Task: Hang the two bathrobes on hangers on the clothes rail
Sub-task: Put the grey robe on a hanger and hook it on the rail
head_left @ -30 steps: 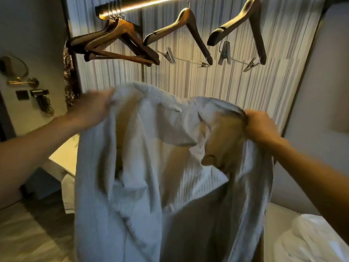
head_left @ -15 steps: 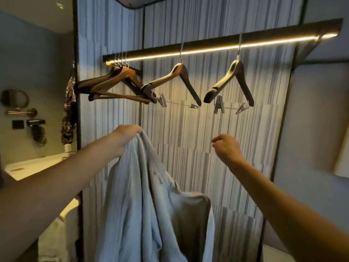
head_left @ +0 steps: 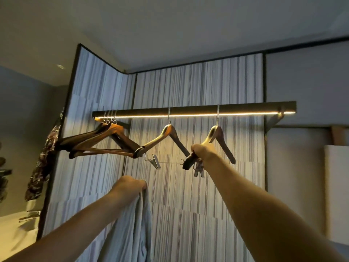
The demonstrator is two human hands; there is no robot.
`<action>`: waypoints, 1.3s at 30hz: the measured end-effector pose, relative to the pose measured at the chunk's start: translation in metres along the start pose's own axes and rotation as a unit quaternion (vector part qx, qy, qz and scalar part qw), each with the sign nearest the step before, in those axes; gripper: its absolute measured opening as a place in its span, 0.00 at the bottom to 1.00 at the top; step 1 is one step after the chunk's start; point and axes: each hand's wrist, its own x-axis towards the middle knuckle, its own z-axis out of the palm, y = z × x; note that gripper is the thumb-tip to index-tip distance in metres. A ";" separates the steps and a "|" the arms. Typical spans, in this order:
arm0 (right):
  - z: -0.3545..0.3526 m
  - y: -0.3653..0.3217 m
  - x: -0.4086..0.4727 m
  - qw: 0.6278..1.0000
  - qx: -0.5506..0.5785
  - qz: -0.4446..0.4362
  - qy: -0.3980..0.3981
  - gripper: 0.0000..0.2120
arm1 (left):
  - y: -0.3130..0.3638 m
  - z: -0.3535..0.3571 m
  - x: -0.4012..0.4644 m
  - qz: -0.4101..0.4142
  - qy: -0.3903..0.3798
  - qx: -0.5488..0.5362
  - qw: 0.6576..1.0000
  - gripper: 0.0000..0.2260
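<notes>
My left hand (head_left: 130, 187) grips a pale blue-white bathrobe (head_left: 132, 229) that hangs down from it in a bunch, below the rail. My right hand (head_left: 201, 151) is raised and closed around the left arm of the right wooden hanger (head_left: 220, 137), which still hooks on the lit clothes rail (head_left: 194, 111). A second wooden hanger (head_left: 167, 135) with clips hangs in the middle of the rail. Several more wooden hangers (head_left: 98, 140) are bunched at the rail's left end.
A striped wall panel (head_left: 198, 87) stands behind the rail. A dark patterned garment (head_left: 44, 157) hangs at the panel's left edge. A pale counter (head_left: 17, 229) lies at the lower left, and padded grey wall panels (head_left: 306, 167) fill the right.
My right hand rose from open air and took hold of the right hanger. The view tilted up toward the rail. My left hand keeps the bunched bathrobe.
</notes>
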 end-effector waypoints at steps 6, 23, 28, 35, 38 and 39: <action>-0.017 -0.030 0.001 0.997 0.037 -0.025 0.059 0.06 | -0.012 -0.024 0.010 0.032 -0.015 0.064 0.997 0.09; -0.108 0.209 -0.291 0.956 0.103 -0.068 -0.265 0.07 | -0.094 0.011 -0.035 -0.029 0.109 0.196 0.974 0.06; -0.157 0.268 -0.324 0.892 0.168 0.007 -0.419 0.07 | -0.092 0.041 -0.077 -0.062 0.143 0.249 0.956 0.09; -0.153 0.309 -0.312 0.872 0.171 -0.081 -0.451 0.07 | -0.071 0.097 -0.135 -0.089 0.112 0.256 0.956 0.12; -0.109 0.332 -0.301 0.890 0.149 -0.098 -0.420 0.07 | -0.057 0.119 -0.153 -0.092 0.084 0.223 0.967 0.07; -0.092 0.343 -0.301 0.896 0.136 -0.094 -0.413 0.06 | -0.051 0.122 -0.158 -0.086 0.074 0.192 0.975 0.07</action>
